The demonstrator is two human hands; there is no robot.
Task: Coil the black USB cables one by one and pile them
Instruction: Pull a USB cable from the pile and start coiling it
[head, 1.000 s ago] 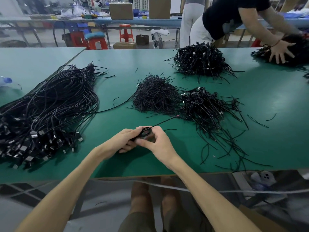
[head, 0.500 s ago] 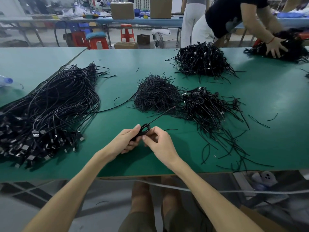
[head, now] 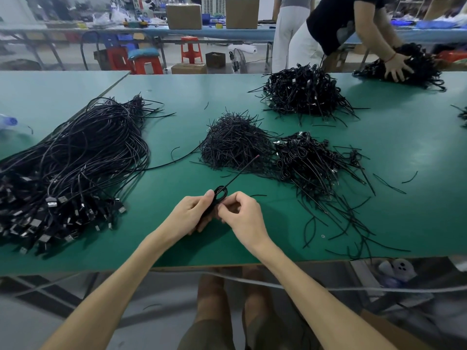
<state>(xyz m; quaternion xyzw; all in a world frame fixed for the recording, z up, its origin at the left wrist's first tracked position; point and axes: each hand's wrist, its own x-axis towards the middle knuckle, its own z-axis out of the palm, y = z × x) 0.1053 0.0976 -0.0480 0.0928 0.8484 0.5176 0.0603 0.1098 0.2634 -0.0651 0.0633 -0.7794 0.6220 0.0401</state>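
Observation:
My left hand [head: 192,213] grips a small coiled black USB cable [head: 220,193] just above the green table [head: 404,152]. A thin black tie sticks up and to the right out of the coil. My right hand [head: 242,214] pinches the coil's lower side with thumb and finger. A big heap of uncoiled black cables [head: 73,157] with USB plugs lies at the left. A pile of coiled cables [head: 310,160] lies right of centre, beside a mound of short black ties [head: 232,142].
Another pile of coiled cables [head: 303,92] sits at the far side. A person in a black top presses both hands on a further pile [head: 409,64] at the far right. Loose ties are scattered near the front right edge. A plastic bottle [head: 7,121] lies at the far left.
The coil has been raised and turned upright between my hands, and the tie's free end has swung further up. The other person has moved their pile a little.

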